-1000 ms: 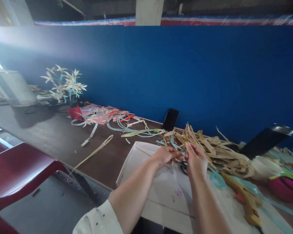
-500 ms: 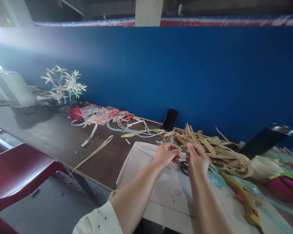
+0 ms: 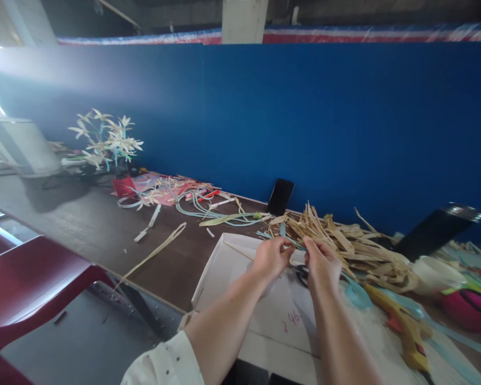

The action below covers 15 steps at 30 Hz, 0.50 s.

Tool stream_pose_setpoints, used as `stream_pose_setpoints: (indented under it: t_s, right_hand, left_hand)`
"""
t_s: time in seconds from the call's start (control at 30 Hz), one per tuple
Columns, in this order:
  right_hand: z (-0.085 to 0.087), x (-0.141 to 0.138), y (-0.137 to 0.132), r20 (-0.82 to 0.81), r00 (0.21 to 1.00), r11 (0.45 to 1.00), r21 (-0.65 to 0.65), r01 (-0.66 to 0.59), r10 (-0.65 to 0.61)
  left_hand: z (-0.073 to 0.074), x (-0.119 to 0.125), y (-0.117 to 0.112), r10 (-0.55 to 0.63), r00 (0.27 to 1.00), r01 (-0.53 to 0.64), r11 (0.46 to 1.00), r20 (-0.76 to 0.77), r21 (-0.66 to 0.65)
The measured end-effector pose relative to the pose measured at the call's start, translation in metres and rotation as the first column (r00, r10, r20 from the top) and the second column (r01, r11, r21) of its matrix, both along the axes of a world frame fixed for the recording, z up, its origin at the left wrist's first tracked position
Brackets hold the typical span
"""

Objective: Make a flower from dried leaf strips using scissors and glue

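Note:
Above the white cardboard (image 3: 256, 315), my left hand (image 3: 273, 256) and my right hand (image 3: 323, 262) are close together, fingertips pinched. A thin strip (image 3: 299, 246), pale with a bluish tint, runs between them; its ends are hidden by the fingers. Black scissor handles (image 3: 302, 274) lie on the cardboard between my wrists, with the blades out of sight. Left of my left hand, a slender stick (image 3: 237, 249) rests on the cardboard. Just beyond my fingers spreads a heap of dried tan husk strips (image 3: 344, 243).
A yellow glue gun (image 3: 409, 331), white cup (image 3: 436, 275), black tumbler (image 3: 436, 232) and pink pouch (image 3: 471, 310) are at right. A phone (image 3: 280, 197) leans on the blue partition (image 3: 224, 117). Leftward are looped cord (image 3: 192, 213), a husk-flower plant (image 3: 112, 140) and a red chair (image 3: 36, 283).
My hands have drawn slightly closer and turned a little at the fingertips, still around the thin strip. The table things stay where they were.

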State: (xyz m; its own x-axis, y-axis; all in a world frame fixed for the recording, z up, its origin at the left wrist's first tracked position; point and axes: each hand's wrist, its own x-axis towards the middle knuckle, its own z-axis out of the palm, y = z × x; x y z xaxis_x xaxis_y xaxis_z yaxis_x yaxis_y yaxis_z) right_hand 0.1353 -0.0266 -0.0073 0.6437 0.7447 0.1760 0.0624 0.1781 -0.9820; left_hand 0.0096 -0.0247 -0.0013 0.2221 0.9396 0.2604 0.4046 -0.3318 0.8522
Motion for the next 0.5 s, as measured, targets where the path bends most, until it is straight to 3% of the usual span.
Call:
stream_pose_setpoints:
  t_s: [0.2, 0.5]
  right_hand:
    - [-0.0028, 0.0030, -0.0004, 0.112, 0.994, 1.000, 0.005, 0.002, -0.003]
    - [-0.0037, 0.0032, -0.0016, 0.080, 0.997, 0.999, 0.044, 0.012, -0.016]
  left_hand:
    - [0.0005, 0.0002, -0.0066, 0.069, 0.989, -0.037, 0.971, -0.128, 0.236]
    - [0.0018, 0.0007, -0.0079, 0.047, 0.990, -0.011, 0.965, -0.135, 0.260]
